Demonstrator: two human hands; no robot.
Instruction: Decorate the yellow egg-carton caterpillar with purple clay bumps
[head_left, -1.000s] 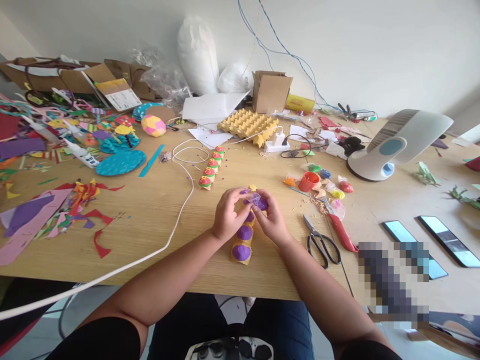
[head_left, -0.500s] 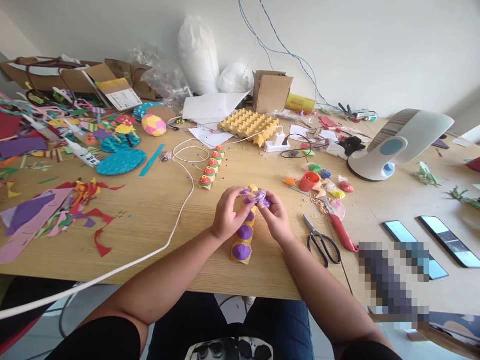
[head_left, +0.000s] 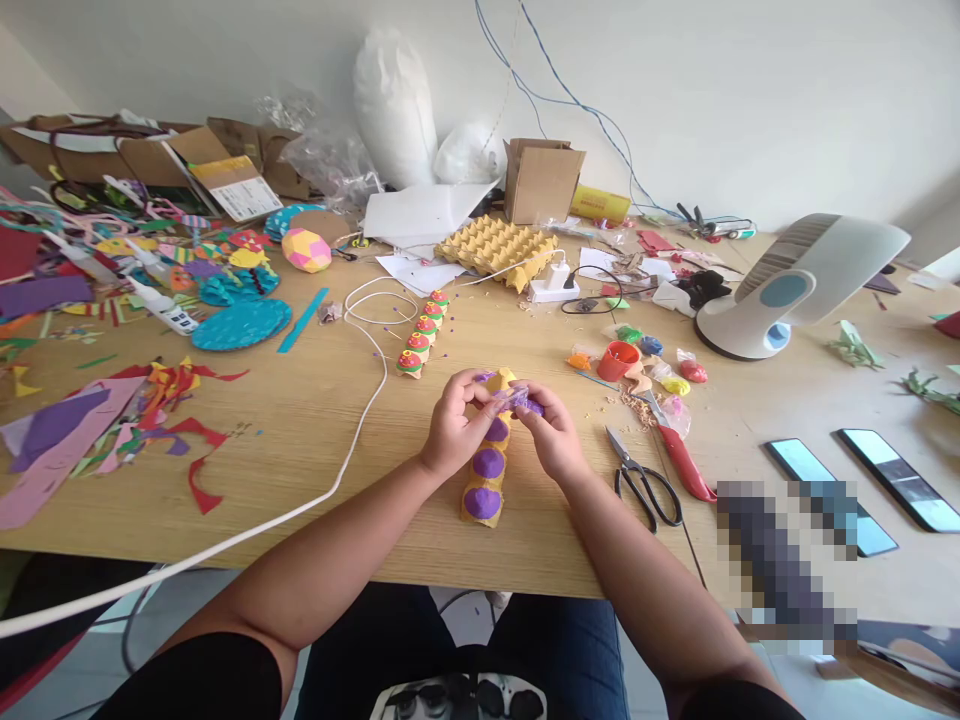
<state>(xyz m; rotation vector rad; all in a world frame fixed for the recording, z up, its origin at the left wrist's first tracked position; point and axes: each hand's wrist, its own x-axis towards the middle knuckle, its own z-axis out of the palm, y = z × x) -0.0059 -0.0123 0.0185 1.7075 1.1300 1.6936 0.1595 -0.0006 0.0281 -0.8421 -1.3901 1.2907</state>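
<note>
Near the middle of the tabletop's front edge [head_left: 450,572], the hands, left [head_left: 454,430] and right [head_left: 553,432], fingers nearly closed, pinch a clear bag [head_left: 514,397] holding purple clay [head_left: 535,407] above a yellow egg-carton strip [head_left: 487,484] capped with purple mounds [head_left: 482,502].

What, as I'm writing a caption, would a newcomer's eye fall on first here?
Probably the left hand and right hand, pinching a clear bag with something purple inside, over a yellow strip with purple-capped bumps, near centre. Next, perhaps, the white fan at the right and the colourful paper scraps at the left.
</note>
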